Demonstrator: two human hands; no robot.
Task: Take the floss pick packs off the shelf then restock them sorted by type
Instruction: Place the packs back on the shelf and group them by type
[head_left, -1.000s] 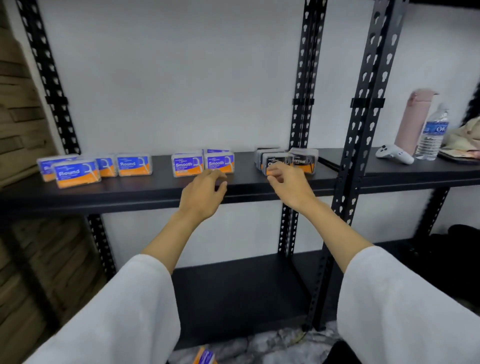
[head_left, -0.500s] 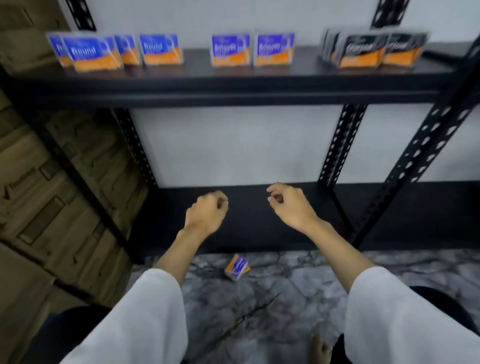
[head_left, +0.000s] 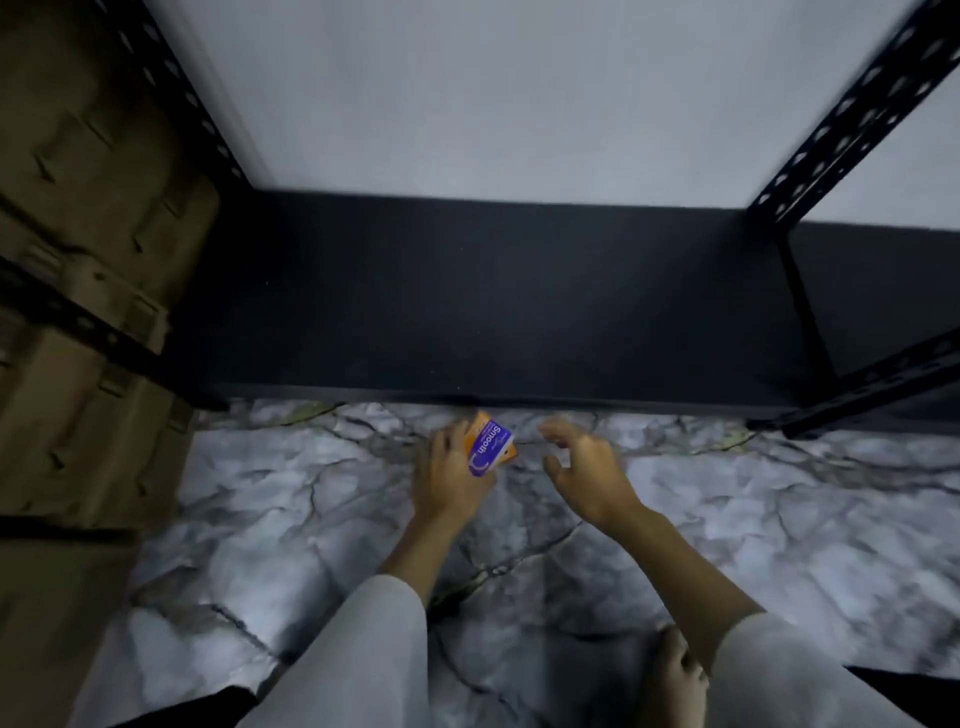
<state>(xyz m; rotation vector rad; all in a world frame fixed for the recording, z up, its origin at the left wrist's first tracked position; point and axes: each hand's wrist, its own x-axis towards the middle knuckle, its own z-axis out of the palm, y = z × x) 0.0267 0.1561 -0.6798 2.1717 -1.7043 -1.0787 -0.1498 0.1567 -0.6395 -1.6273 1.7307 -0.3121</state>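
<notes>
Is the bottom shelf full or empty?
Empty where visible: the bottom shelf shows only bare black board. The Smooth pack is off it, at the left hand.

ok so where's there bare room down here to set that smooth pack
The bottom shelf is bare from the left post to the right post. The marble floor is open on both sides. It is crowded only around the left hand, Smooth pack and right hand.

Left hand (head_left: 451, 478) hides the Smooth pack's (head_left: 488, 450) left part; right upright (head_left: 852, 114) blurred.
</notes>
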